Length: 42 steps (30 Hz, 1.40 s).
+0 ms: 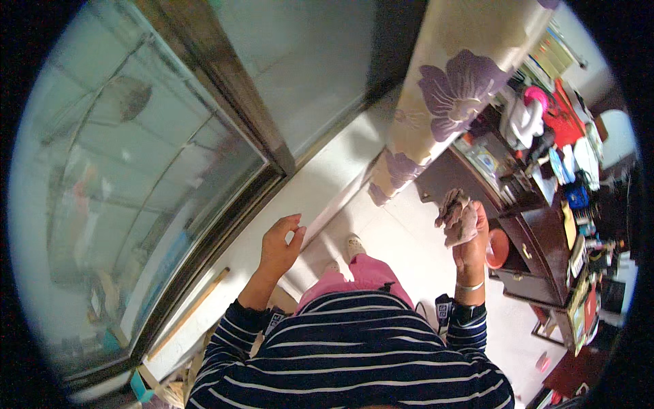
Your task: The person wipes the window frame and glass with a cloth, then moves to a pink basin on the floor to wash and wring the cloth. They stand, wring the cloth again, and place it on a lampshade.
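Bunched in my right hand [471, 250] is a crumpled greyish-brown cloth [458, 217], held up over the tiled floor. Dark patches mark its upper folds. My left hand [280, 244] is empty, with thumb and fingers apart, in front of the white window sill [327, 168]. Left of that hand stands a sliding glass window pane [153, 168] in a dark frame [214, 255]. A cream curtain with purple flowers [460, 92] hangs beyond my hands, towards the upper right.
At the right, a dark wooden desk [544, 230] carries a clutter of papers, cloths and small items. A reddish round basin or bin [496, 249] sits beside it. A wooden stick [191, 312] lies along the sill. Light floor tiles [409, 220] extend around my feet.
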{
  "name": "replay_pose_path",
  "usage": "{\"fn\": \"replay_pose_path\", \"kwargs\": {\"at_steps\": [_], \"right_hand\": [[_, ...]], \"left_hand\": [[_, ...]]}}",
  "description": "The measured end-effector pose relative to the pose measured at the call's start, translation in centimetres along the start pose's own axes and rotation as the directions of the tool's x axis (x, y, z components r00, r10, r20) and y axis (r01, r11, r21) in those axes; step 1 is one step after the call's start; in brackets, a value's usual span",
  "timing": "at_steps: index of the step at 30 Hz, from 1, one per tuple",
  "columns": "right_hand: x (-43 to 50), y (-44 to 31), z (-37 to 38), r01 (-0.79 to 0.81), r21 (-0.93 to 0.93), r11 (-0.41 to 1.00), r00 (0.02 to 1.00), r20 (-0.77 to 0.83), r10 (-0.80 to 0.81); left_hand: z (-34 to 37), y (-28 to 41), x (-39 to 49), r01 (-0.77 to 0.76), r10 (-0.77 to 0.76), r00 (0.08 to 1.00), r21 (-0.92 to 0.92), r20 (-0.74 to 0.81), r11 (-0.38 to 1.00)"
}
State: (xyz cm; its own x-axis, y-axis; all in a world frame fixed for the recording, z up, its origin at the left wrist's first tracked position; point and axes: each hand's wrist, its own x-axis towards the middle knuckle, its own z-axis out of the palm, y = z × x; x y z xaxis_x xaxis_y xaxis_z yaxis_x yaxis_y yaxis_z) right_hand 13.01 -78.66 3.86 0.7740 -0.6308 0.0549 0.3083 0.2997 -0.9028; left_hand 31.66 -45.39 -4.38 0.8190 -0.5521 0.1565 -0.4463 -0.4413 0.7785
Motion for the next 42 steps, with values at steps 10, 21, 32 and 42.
{"fn": "replay_pose_path", "kwargs": {"at_steps": [10, 21, 32, 42], "right_hand": [[-13.6, -2.3, -6.6, 0.111, -0.01, 0.994, 0.915, -0.389, -0.106], [-28.4, -10.1, -18.5, 0.268, -0.151, 0.951, 0.693, -0.655, -0.3], [-48.3, -16.9, -32.4, 0.336, -0.367, 0.867, 0.248, -0.854, -0.457], [-53.4, -17.0, -44.7, 0.589, -0.241, 0.771, 0.002, -0.954, -0.3]], "left_hand": [[7.8, 3.4, -0.4, -0.223, 0.277, 0.91, -0.199, 0.309, 0.954], [22.1, 17.2, -2.5, -0.356, 0.464, 0.729, -0.3, 0.503, 0.885], [42.5, 34.2, -11.9, -0.427, 0.661, 0.406, -0.509, 0.631, 0.747], [57.4, 44.2, -12.9, -0.468, 0.559, 0.197, -0.423, 0.806, 0.776]]}}
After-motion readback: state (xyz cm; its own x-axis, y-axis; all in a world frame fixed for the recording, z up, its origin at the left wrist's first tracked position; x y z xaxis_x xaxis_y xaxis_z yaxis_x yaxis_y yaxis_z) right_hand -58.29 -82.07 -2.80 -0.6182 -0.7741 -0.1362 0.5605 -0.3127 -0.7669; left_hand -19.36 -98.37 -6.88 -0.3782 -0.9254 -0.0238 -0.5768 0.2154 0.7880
